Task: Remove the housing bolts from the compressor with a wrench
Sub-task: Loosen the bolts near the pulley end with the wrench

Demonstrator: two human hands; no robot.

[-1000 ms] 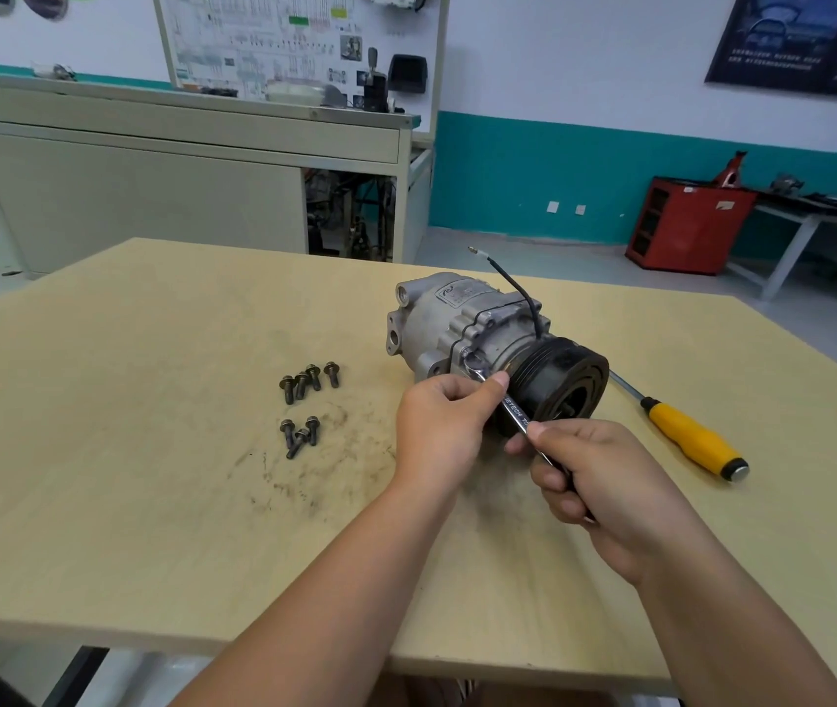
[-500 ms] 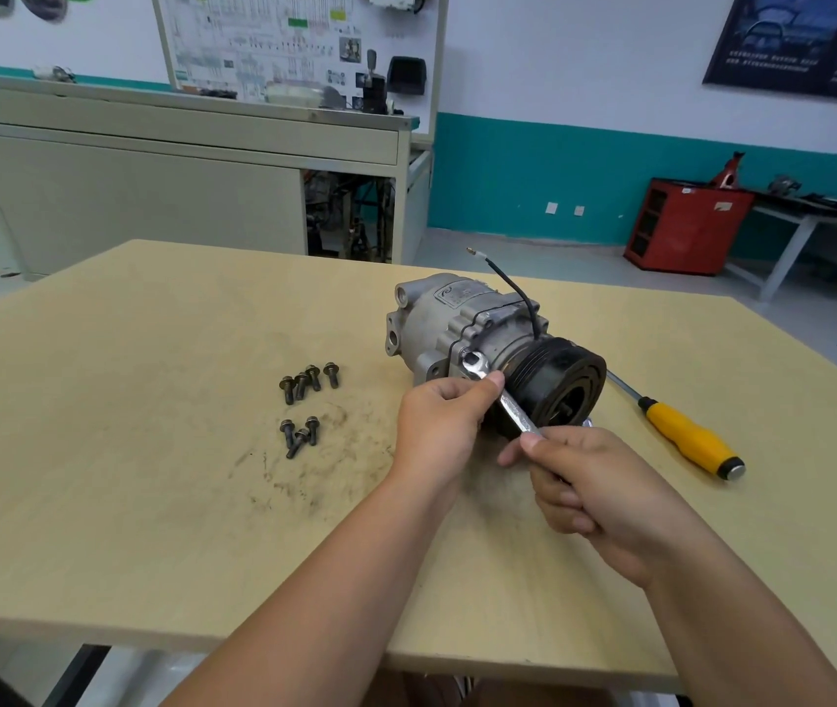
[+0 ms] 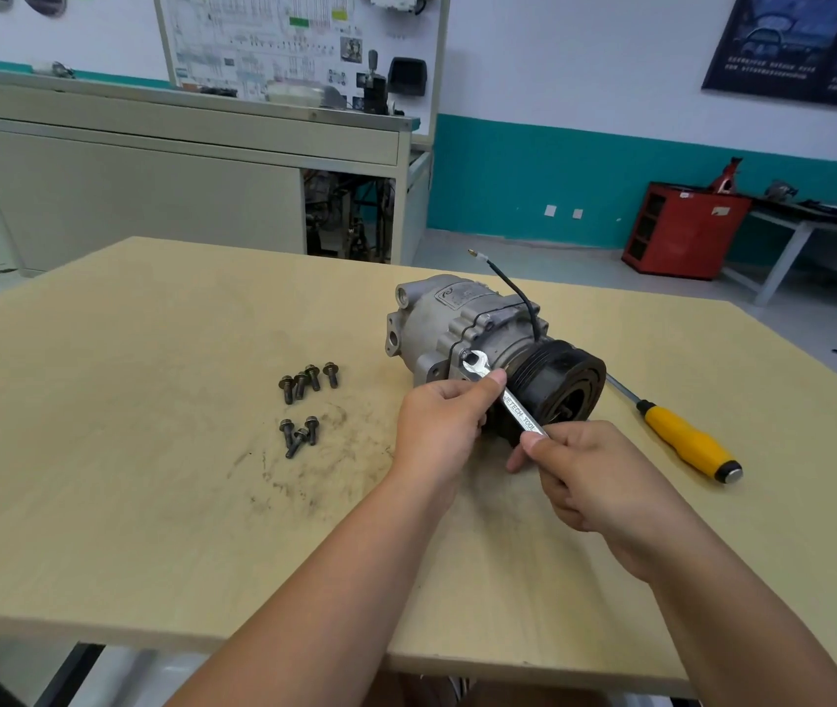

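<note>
A grey metal compressor with a black pulley lies on its side on the wooden table. A silver open-end wrench has its jaw at the housing flange near the pulley. My left hand pinches the wrench just below its head, thumb on the shaft. My right hand grips the wrench's lower end. Several removed dark bolts lie in two small clusters left of the compressor, the nearer cluster of bolts below the other.
A yellow-handled screwdriver lies on the table right of the pulley. A black wire sticks up from the compressor. Dirt smudges mark the tabletop near the bolts. Beyond the table stand a grey cabinet and a red box.
The wrench head has risen along the housing flange and more of its shaft shows. My right hand has slid down toward the wrench's end. My left thumb stays below the head.
</note>
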